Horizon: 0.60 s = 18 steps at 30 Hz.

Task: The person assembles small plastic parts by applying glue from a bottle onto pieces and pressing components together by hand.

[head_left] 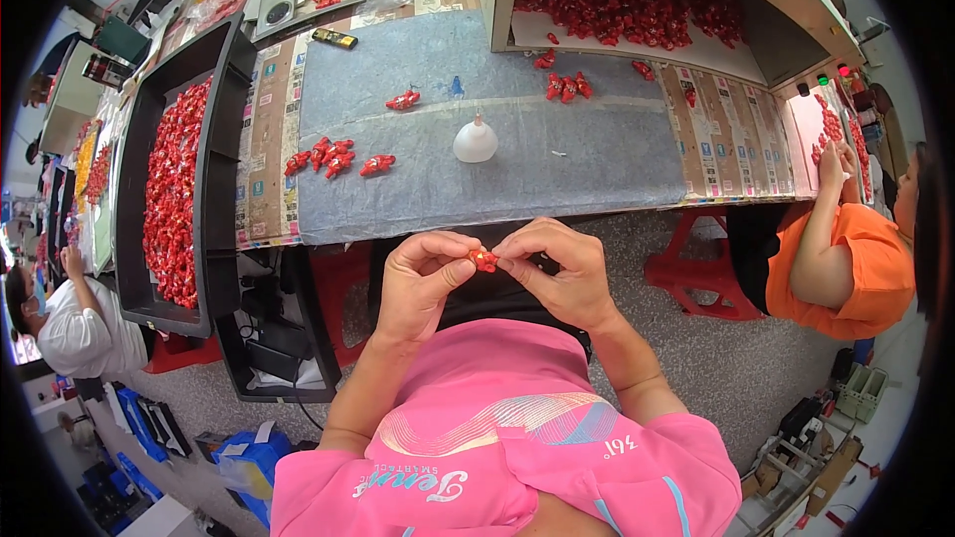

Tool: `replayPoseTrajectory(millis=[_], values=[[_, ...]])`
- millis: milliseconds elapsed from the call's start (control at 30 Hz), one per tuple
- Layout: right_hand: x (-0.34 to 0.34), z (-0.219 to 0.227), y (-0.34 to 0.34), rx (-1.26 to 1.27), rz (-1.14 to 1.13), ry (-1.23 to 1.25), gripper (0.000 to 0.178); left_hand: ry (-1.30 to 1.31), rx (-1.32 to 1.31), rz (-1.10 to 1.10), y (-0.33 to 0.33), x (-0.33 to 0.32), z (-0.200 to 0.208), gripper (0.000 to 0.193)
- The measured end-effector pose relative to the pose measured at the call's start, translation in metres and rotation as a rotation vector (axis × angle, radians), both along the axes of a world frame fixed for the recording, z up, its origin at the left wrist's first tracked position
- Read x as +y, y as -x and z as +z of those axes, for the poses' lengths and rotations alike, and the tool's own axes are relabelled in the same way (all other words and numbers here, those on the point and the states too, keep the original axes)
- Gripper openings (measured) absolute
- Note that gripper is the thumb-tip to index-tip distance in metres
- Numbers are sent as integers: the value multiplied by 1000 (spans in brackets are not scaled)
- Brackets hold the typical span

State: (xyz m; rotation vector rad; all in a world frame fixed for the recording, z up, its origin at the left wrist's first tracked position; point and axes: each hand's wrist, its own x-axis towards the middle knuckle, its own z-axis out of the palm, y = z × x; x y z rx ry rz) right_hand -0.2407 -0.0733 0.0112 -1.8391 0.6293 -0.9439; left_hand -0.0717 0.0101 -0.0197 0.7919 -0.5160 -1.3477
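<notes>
Nearest, the left hand [423, 273] and right hand [557, 268] meet just off the table [517, 174] edge, fingers of both pinched together on one small red piece [483, 260] held between them. Beyond, a few finished-looking red pieces [328, 156] lie on the grey mat by a white cone [476, 140]. Farther off, the black tray [221, 179] and the bin [637, 40] hold heaps more, so plenty seems left

Tray [221, 179] left of mat [497, 159]; funnel [476, 141] on mat, bin [517, 10] behind.
</notes>
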Motion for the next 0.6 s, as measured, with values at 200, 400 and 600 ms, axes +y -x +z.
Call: replayPoseTrajectory(millis=[200,400,600], values=[[-5,2,0,-2,16,168,16,-60,76,10,4,0,-3,19],[-4,3,3,0,11,18,18,22,-143,10,1,-3,1,18],[-4,0,1,-34,10,153,19,-61,64,-27,1,-3,-1,18]])
